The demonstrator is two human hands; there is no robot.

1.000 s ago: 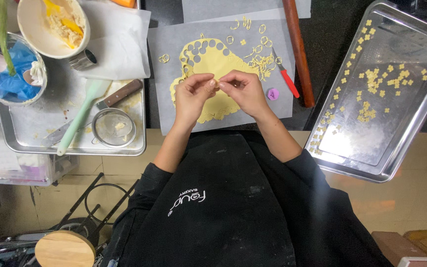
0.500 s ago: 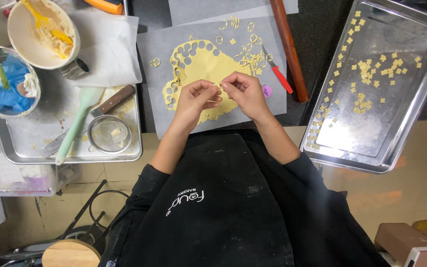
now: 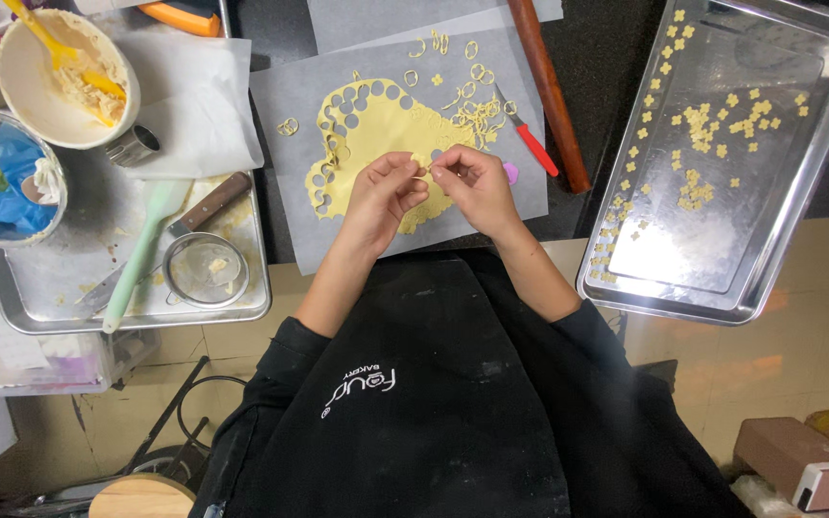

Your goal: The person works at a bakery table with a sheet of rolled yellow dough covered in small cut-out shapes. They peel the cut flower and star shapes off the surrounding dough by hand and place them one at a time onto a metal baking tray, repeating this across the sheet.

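Observation:
A rolled yellow dough sheet (image 3: pixel 376 125) full of round cut-out holes lies on grey baking paper (image 3: pixel 290 86). My left hand (image 3: pixel 384 192) and my right hand (image 3: pixel 472 182) meet over its near edge, fingertips pinched together on a small piece of dough (image 3: pixel 424 173). Thin dough rings and scraps (image 3: pixel 472 105) lie on the paper beyond my right hand. A small pink cutter (image 3: pixel 509 173) rests just right of that hand.
A steel tray (image 3: pixel 817 192) at the right holds several small flower-shaped dough pieces. A wooden rolling pin (image 3: pixel 549 91) and red-handled knife (image 3: pixel 530 139) lie between. A left tray (image 3: pixel 59 278) carries bowls, a sieve, a green spatula and a knife.
The view has shifted slightly. My hands stay together over the dough's near edge, fingers still working the small piece.

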